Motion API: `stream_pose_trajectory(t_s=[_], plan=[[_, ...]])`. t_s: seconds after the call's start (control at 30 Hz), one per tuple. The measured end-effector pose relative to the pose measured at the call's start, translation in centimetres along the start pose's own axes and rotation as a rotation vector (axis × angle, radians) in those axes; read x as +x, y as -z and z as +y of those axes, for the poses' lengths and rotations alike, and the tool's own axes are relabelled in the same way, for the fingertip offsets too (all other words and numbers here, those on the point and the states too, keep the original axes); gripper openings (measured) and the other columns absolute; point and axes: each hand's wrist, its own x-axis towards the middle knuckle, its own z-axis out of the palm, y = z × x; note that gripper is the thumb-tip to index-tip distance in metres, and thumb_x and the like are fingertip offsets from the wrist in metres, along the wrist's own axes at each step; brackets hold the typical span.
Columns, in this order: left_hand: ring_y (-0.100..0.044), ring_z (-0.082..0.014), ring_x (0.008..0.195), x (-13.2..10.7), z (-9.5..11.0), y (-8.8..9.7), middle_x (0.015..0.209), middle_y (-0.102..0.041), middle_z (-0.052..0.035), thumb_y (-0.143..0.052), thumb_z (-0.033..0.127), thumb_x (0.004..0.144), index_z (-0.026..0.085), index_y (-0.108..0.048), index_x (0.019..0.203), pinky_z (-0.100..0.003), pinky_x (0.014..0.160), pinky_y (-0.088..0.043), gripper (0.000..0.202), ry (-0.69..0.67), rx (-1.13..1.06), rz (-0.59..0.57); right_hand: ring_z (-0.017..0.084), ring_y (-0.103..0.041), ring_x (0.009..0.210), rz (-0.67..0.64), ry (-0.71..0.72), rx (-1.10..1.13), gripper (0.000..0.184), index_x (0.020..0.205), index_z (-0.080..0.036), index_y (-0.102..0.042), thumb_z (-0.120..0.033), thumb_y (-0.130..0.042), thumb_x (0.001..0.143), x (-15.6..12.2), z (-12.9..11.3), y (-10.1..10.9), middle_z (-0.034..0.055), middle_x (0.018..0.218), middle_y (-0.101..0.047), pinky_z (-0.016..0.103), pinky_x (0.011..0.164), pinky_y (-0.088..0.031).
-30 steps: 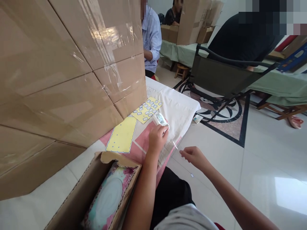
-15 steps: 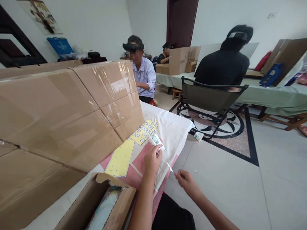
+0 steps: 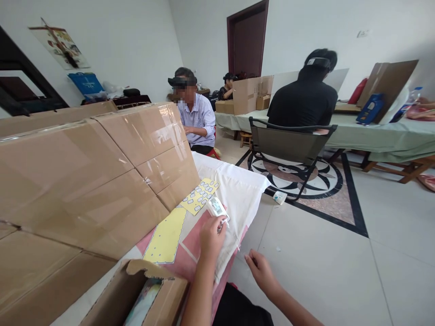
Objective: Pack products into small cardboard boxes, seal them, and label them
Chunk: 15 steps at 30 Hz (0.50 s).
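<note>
My left hand [image 3: 212,235] is closed at the near end of a small white case [image 3: 216,207] with a pale green window, its fingers pinched at that end. Beyond the case lies a yellow sheet [image 3: 195,209] printed with white rectangles. Closer in is a plain yellow piece [image 3: 166,237] with a wavy edge and a few dots. My right hand [image 3: 260,268] hangs just off the table edge, thumb and forefinger pinched together. A thin white bit [image 3: 238,247] shows near its fingertips; whether the fingers hold anything is hidden.
Taped cardboard boxes [image 3: 102,167] form a wall along the table's left. An open carton [image 3: 166,294] with a wrapped item inside stands in front. A crumpled paper cup [image 3: 279,198] lies on the floor by a folding chair [image 3: 288,142]. Other people sit farther off.
The view has tipped upward a little. My right hand stays closed beside the table edge, and the white bit near it looks smaller. My left hand remains at the case.
</note>
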Motion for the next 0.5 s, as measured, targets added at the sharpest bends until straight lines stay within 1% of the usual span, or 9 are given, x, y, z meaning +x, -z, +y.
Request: stream_pose_trajectory(t_s=[0.17, 0.3, 0.43, 0.5], plan=[[-0.062, -0.0154, 0.071, -0.1, -0.2, -0.1, 0.079, -0.069, -0.001, -0.057, 0.02, 0.094, 0.024, -0.073, 0.103, -0.027, 0.069, -0.045, 0.019, 0.007, 0.013, 0.016, 0.014, -0.034, 0.059, -0.019, 0.01, 0.007, 0.059, 0.066, -0.025, -0.032, -0.077, -0.039, 0.092, -0.1, -0.1, -0.1, -0.0041, 0.062, -0.033, 0.029, 0.058, -0.028], [-0.063, -0.0159, 0.072, -0.1, -0.3, -0.1, 0.08, -0.07, -0.0008, -0.058, 0.021, 0.095, 0.025, -0.074, 0.104, -0.028, 0.071, -0.047, 0.019, 0.007, -0.009, 0.026, 0.014, -0.035, 0.059, -0.013, 0.027, -0.005, 0.052, 0.067, -0.024, -0.032, -0.066, -0.041, 0.096, -0.1, 0.7, -0.3, -0.0043, 0.062, -0.034, 0.029, 0.057, -0.029], [-0.065, -0.016, 0.072, -0.2, -0.6, 0.0, 0.081, -0.072, -0.0014, -0.058, 0.023, 0.095, 0.025, -0.075, 0.105, -0.027, 0.07, -0.048, 0.019, -0.025, -0.034, 0.035, 0.014, -0.039, 0.06, 0.022, 0.135, -0.058, 0.043, 0.069, -0.023, -0.034, -0.051, -0.042, 0.101, 0.0, 1.9, -0.5, -0.0034, 0.064, -0.039, 0.028, 0.059, -0.03], [-0.065, -0.0159, 0.072, -0.3, -0.7, 0.0, 0.08, -0.072, -0.0012, -0.059, 0.026, 0.095, 0.026, -0.075, 0.105, -0.027, 0.068, -0.048, 0.019, -0.061, -0.015, 0.036, 0.014, -0.04, 0.061, 0.036, 0.169, -0.086, 0.041, 0.07, -0.023, -0.034, -0.048, -0.043, 0.101, 0.0, 2.5, -0.5, -0.0032, 0.064, -0.041, 0.028, 0.059, -0.03]])
